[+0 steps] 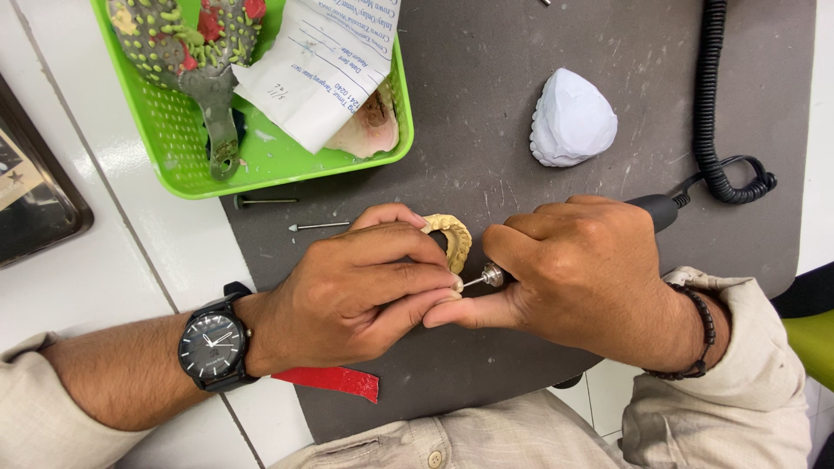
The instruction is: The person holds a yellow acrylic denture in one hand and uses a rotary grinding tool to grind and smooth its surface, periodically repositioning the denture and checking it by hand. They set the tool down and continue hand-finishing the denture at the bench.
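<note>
While the left hand pinches a yellowish dental cast between thumb and fingers just above the dark mat, the right hand is wrapped around a rotary handpiece, its thin bur touching or nearly touching the cast's lower edge. Both hands are clamped, thumbs pressed together for bracing. Judging by this, trimming is mid-way: cast in hand, tool on it, finish not visible. A white plaster cast sits well apart on the mat, untouched. Two spare burs lie near the left hand. The green tray on the tabletop holds an impression tray, a paper slip and another cast, partly hidden.
</note>
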